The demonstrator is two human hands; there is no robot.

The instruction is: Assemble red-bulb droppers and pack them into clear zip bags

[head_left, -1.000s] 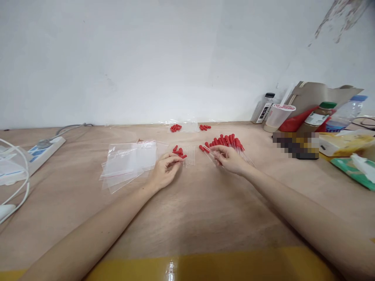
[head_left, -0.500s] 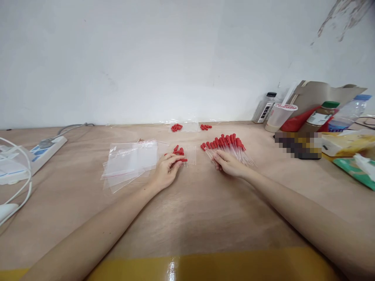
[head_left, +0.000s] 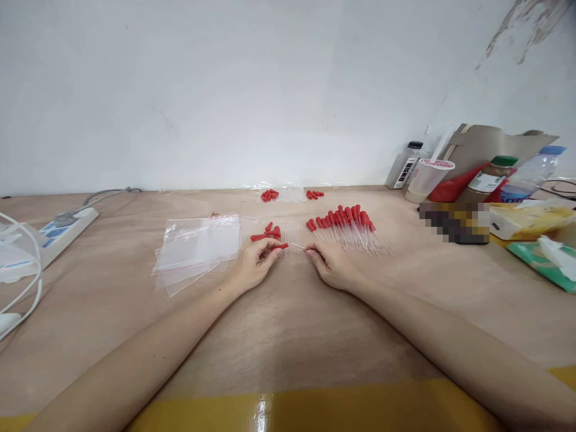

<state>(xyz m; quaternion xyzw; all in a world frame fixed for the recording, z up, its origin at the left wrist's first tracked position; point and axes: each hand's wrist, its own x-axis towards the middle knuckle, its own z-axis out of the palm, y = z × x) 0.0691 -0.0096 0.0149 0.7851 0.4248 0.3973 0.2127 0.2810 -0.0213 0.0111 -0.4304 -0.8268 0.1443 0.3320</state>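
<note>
My left hand (head_left: pixel 260 262) pinches a red rubber dropper bulb (head_left: pixel 282 246), its end pointing right. Facing it, my right hand (head_left: pixel 330 261) is closed on a thin clear glass tube (head_left: pixel 297 245); the tube's tip is a short way from the bulb. Behind my left fingers lie several loose red bulbs (head_left: pixel 272 230). A row of clear tubes (head_left: pixel 291 231) lies between the hands, a little farther back. Beyond my right hand, several droppers with red bulbs on clear stems (head_left: pixel 348 222) are fanned out on the table.
Clear zip bags (head_left: pixel 198 249) lie left of my left hand. At the wall are more red bulbs (head_left: pixel 270 195) and tubes in plastic. A power strip (head_left: pixel 69 231) stands far left. Bottles (head_left: pixel 490 177), a cup (head_left: pixel 429 180) and a tissue pack (head_left: pixel 544 261) crowd the right side.
My right hand has moved left from the fanned droppers, bringing a glass tube up close to the bulb. My left hand stays nearly in place with the red bulb.
</note>
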